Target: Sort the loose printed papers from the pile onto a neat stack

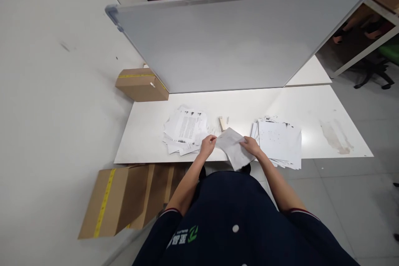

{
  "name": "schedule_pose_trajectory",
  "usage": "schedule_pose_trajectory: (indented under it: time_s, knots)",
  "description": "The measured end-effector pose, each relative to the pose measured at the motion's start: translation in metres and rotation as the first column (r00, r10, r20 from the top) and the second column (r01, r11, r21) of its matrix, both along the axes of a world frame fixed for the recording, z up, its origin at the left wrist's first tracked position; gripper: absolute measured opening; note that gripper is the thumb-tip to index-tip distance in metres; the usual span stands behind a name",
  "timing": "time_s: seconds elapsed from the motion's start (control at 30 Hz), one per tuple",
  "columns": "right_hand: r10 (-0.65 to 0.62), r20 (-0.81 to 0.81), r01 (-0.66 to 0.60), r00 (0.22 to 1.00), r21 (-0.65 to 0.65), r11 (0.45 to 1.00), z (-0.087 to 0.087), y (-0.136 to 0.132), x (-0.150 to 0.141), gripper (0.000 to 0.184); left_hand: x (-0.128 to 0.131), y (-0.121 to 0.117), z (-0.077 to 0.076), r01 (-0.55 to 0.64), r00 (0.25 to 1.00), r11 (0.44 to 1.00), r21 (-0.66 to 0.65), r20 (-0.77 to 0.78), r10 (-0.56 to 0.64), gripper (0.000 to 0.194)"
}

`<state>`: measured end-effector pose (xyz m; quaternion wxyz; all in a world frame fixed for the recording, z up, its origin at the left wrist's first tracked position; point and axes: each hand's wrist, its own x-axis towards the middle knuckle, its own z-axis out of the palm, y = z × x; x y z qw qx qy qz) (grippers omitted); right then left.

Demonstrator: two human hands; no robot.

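Observation:
A sheet of paper (pixel 233 149) hangs at an angle over the front edge of the table, its lower end curling toward my body. My left hand (pixel 208 145) is closed in a pinch at the sheet's left corner. On the opposite edge, my right hand (pixel 250 146) grips the paper between thumb and fingers. Left of it lies a loose, fanned pile of printed pages (pixel 189 126) with dark smudges. To the right is a stack of mostly blank sheets (pixel 279 139), overhanging the table edge. Just beyond the held sheet lies a small cream-coloured block (pixel 222 123).
A whiteboard (pixel 218 41) stands across the back of the white table (pixel 146 133). One cardboard box (pixel 141 85) sits at the table's back left; more boxes (pixel 118 195) stand below at left. A brownish stain (pixel 336 137) marks the right end. A wall (pixel 56 112) borders the left.

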<state>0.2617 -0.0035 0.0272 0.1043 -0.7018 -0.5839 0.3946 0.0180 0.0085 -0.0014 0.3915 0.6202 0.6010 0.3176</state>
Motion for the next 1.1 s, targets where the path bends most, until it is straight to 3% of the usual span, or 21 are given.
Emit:
schedule_pose_trajectory:
  time_s: [0.07,0.13,0.43,0.73,1.1]
  knots:
    - [-0.154,-0.138,0.133,0.978,-0.151,0.980,-0.018,-0.003,0.014,0.014,0.004,0.001,-0.004,-0.022,0.996,0.999,-0.043,-0.089,0.018,0.017]
    - [-0.229,-0.177,0.187,0.957,-0.225,0.956,-0.032,-0.009,0.023,0.017,0.008,0.003,-0.007,-0.048,0.984,0.996,-0.069,-0.173,0.035,0.020]
    - [-0.369,-0.234,0.297,0.899,-0.293,0.909,-0.060,-0.010,0.027,0.023,0.026,0.017,0.000,0.101,0.911,0.993,-0.061,-0.396,-0.117,0.035]
    - [-0.373,-0.234,0.315,0.898,-0.251,0.916,-0.067,0.010,0.023,0.021,0.040,0.037,0.007,0.174,0.752,0.959,-0.225,-0.598,-0.277,0.051]
    - [-0.297,-0.177,0.261,0.938,-0.202,0.944,-0.063,0.021,0.024,0.027,0.046,0.044,-0.002,0.204,0.608,0.926,-0.317,-0.700,-0.374,0.058]
